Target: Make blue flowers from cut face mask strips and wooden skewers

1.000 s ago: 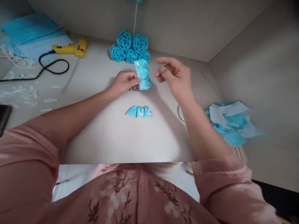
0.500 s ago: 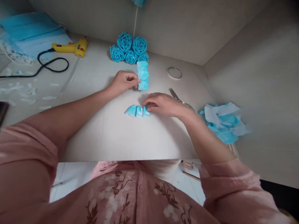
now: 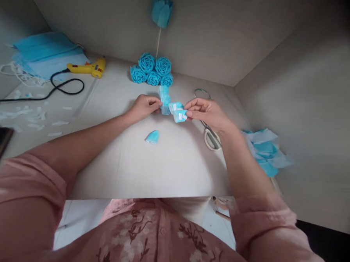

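Between thumb and fingers, my right hand (image 3: 207, 111) pinches two small blue fabric petals (image 3: 180, 115) with white tape bits on them. My left hand (image 3: 147, 106) is closed at the edge of a column of overlapping light-blue petals (image 3: 164, 95), its fingertips against the lower end. The held petals are right beside that lower end; whether they touch it I cannot tell. One blue petal (image 3: 152, 137) lies alone on the table nearer to me. Just beyond the column, several blue fabric roses (image 3: 153, 69) are stacked against the back wall.
Scissors (image 3: 212, 139) lie partly under my right forearm, a tape ring (image 3: 202, 94) behind them. At left are a yellow glue gun (image 3: 90, 68) with its black cord, blue masks (image 3: 48, 50) and white scraps (image 3: 23, 113). Fabric offcuts (image 3: 265, 147) sit at right; a stemmed blue flower (image 3: 161, 11) stands behind.
My right hand has lifted two petals from the table and brought them up beside the column. One petal stays behind. My left hand stays at the column, and the view has tilted up slightly.
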`<act>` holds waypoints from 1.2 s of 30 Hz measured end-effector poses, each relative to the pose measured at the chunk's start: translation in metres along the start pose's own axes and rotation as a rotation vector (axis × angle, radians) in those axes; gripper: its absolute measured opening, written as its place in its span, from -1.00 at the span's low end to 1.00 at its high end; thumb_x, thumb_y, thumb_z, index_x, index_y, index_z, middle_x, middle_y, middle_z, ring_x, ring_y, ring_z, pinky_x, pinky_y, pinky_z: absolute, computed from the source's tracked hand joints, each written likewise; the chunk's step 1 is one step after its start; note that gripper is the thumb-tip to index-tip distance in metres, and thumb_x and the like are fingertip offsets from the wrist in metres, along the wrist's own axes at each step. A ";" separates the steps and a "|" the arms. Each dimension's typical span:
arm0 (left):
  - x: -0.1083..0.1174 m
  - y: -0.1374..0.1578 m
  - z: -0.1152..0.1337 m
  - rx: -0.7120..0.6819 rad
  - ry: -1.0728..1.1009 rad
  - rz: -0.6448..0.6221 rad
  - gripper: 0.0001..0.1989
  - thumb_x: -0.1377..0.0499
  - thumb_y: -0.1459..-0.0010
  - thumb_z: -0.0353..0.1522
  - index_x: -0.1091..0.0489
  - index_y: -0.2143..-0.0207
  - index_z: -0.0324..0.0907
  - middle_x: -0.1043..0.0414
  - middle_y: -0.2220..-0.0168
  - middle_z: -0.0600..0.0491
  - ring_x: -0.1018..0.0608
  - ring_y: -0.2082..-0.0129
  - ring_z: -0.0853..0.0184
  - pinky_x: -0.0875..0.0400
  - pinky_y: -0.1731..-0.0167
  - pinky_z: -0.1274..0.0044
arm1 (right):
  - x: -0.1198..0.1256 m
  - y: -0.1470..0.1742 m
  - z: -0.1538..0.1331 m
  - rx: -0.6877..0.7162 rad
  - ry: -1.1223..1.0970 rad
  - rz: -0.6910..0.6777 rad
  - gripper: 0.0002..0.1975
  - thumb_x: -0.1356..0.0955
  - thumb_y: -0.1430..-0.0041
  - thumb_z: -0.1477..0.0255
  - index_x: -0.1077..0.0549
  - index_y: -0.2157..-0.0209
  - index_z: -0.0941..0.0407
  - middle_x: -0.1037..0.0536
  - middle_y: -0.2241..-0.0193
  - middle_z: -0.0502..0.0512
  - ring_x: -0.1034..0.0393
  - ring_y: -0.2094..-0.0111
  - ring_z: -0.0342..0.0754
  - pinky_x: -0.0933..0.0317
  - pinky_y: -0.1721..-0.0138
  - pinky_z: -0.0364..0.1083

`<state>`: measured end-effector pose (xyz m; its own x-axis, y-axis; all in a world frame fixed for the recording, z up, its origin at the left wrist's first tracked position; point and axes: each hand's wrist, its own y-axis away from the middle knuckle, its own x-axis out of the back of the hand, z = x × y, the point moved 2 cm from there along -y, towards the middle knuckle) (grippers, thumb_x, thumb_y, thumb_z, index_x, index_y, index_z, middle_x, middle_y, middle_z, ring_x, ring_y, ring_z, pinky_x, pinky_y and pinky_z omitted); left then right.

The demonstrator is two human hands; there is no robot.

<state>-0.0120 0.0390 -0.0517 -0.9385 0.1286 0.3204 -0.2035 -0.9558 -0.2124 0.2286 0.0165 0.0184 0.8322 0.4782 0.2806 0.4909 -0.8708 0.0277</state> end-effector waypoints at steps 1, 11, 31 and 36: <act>0.000 0.000 0.000 0.007 -0.068 0.006 -0.74 -0.19 -0.15 -0.30 -0.45 0.56 -0.20 -0.42 0.59 0.11 -0.33 0.59 0.45 -0.17 0.49 0.57 | -0.003 -0.004 0.003 0.008 -0.034 0.035 -0.60 -0.60 0.12 0.16 -0.54 0.31 0.08 -0.58 0.47 0.00 -0.44 0.42 -0.12 -0.39 0.29 -0.07; 0.012 0.004 0.009 -0.113 -0.481 0.247 -0.78 -0.10 -0.22 -0.29 -0.43 0.44 -0.19 -0.46 0.46 0.06 -0.39 0.45 0.35 -0.19 0.39 0.50 | -0.034 -0.008 0.048 0.036 -0.222 0.172 -0.66 -0.59 0.09 0.19 -0.61 0.30 0.07 -0.61 0.43 -0.04 -0.43 0.40 -0.19 -0.34 0.31 -0.16; -0.021 0.025 0.019 -0.152 -0.235 -0.274 -0.84 -0.16 -0.16 -0.35 -0.54 0.28 -0.17 -0.53 0.47 0.11 -0.50 0.50 0.40 -0.30 0.44 0.57 | -0.017 -0.010 0.058 0.020 -0.493 0.303 -0.66 -0.61 0.16 0.25 -0.61 0.32 0.06 -0.52 0.49 -0.07 -0.38 0.45 -0.20 -0.36 0.32 -0.14; -0.024 0.029 0.027 -0.501 -0.378 -0.294 -0.67 -0.12 -0.31 -0.24 -0.49 0.47 -0.18 -0.57 0.37 0.00 -0.54 0.31 0.28 -0.34 0.16 0.42 | -0.024 -0.012 0.059 -0.043 -0.536 0.410 -0.64 -0.63 0.24 0.26 -0.61 0.35 0.06 -0.53 0.51 -0.08 -0.36 0.46 -0.21 -0.35 0.37 -0.16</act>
<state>0.0119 0.0009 -0.0404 -0.6812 0.1760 0.7106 -0.6244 -0.6464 -0.4385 0.2178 0.0219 -0.0449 0.9672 0.0888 -0.2380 0.1063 -0.9924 0.0617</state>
